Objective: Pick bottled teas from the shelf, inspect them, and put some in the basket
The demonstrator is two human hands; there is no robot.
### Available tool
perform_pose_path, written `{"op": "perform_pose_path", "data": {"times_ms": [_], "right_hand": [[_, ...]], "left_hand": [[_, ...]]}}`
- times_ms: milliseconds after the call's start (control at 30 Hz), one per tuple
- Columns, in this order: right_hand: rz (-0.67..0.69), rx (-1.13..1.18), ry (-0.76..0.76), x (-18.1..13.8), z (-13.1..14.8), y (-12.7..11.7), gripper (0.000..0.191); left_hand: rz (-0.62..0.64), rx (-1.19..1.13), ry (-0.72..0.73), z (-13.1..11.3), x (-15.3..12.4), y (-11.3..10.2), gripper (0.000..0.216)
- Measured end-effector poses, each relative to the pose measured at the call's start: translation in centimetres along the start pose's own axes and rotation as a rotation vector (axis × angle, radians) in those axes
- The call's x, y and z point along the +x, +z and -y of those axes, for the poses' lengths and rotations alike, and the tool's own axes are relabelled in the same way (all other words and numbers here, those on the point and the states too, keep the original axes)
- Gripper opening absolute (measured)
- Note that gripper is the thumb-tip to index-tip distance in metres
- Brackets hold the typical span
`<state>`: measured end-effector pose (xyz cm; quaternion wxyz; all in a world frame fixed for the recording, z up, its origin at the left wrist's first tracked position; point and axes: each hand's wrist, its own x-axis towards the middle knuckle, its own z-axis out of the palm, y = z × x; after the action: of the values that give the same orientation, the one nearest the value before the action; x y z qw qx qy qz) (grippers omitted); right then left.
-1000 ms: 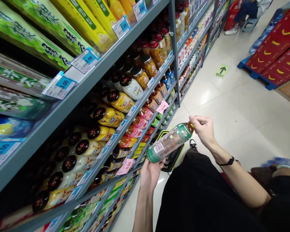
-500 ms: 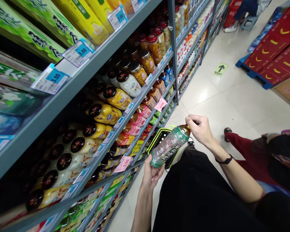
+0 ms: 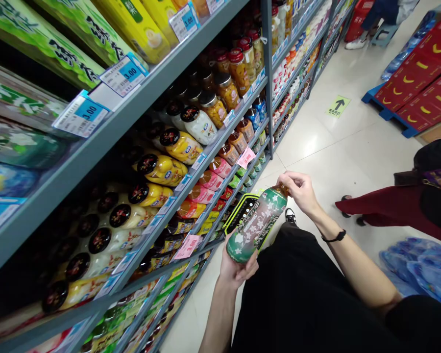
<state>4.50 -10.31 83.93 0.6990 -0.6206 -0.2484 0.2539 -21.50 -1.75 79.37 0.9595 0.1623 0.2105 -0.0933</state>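
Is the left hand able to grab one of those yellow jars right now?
Probably not yet: the left hand is busy cupping the bottom of the green bottle. The yellow jars sit at the open shelf front, unblocked.

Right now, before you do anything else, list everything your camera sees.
drink bottle: one, green label with white flowers, slanted between both grips
shelving: one run, grey, left
black-lidded jars: many, yellow and white contents, middle shelf
price tags: several, blue and white, shelf edges
basket: one, black with yellow-green rim, floor under the bottle
red cartons: many, red, blue pallet, upper right
arrow sticker: one, green, floor
other person: one, dark red garment, right
left grip: one, bare, around the bottle's base
right grip: one, bare, at its cap end
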Motion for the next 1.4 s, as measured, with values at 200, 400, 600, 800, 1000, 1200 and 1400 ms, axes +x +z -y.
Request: {"op": "perform_pose_path", "data": {"times_ms": [200,400,600,800,1000,1200,1400], "right_hand": [[-0.091,-0.040,-0.072,-0.1,0.1,0.4,0.043],[-0.313,-0.066,0.025,0.6,0.0,1.2,0.033],[-0.260,-0.245,0.100,0.8,-0.6,0.9,0.032],[-0.157,-0.221,0.052,0.6,-0.9,0.8,0.042],[-0.067,-0.018,0.022,0.6,-0.3,0.8,0.044],[-0.115,0.026,0.246,1.1,-1.4,1.3,0.041],[-0.079,0.015,0.406,1.0,-3.9,2.0,0.044]], "left_hand": [[0.071,-0.072,-0.070,0.1,0.3,0.0,0.064],[-0.516,0.117,0.296,0.2,1.6,2.5,0.068],[-0.675,0.632,0.614,0.1,1.2,3.6,0.066],[-0.643,0.506,0.437,-0.2,0.2,3.7,0.069],[-0.443,0.338,0.262,-0.3,-0.1,4.1,0.061],[-0.488,0.240,0.197,0.5,0.3,3.5,0.062],[-0.600,0.188,0.222,0.6,-0.3,3.4,0.059]]}}
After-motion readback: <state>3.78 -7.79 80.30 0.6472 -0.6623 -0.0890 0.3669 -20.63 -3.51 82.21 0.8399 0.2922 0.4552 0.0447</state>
